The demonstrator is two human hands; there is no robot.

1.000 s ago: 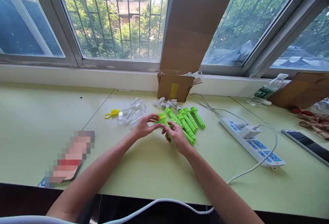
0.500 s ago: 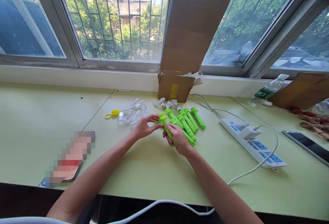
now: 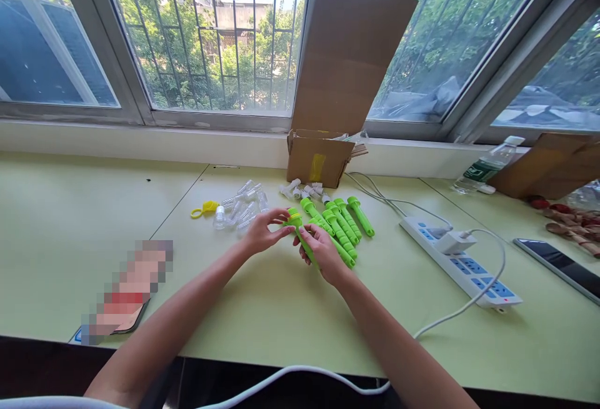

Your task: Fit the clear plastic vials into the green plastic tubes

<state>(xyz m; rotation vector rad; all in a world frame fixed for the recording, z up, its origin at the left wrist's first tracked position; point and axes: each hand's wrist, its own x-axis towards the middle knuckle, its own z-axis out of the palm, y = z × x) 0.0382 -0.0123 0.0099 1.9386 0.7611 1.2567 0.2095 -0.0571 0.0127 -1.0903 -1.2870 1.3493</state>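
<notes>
A bright green plastic tube [image 3: 307,249] with a wide ribbed head and a yellow band lies slanted between my two hands. My right hand [image 3: 324,254] is closed round its narrow body. At the head end, my left hand [image 3: 263,231] pinches the ribbed part between thumb and fingers. Beyond my right hand lie several similar green tubes [image 3: 345,227], pointing various ways. To the left of the held tube is a pile of clear plastic tubes [image 3: 246,209]. Beside that pile rests a yellow cap with a ring [image 3: 204,209].
Small white and clear parts [image 3: 296,189] lie before an open cardboard box [image 3: 319,157]. A white power strip [image 3: 462,262] with cables stands to the right. Farther right are a phone [image 3: 557,265] and a water bottle [image 3: 490,165]. Another phone [image 3: 131,318], partly blurred, lies left.
The held green tube has turned a little about its length, and my right fingers have shifted slightly up it. My left hand stays at its head.
</notes>
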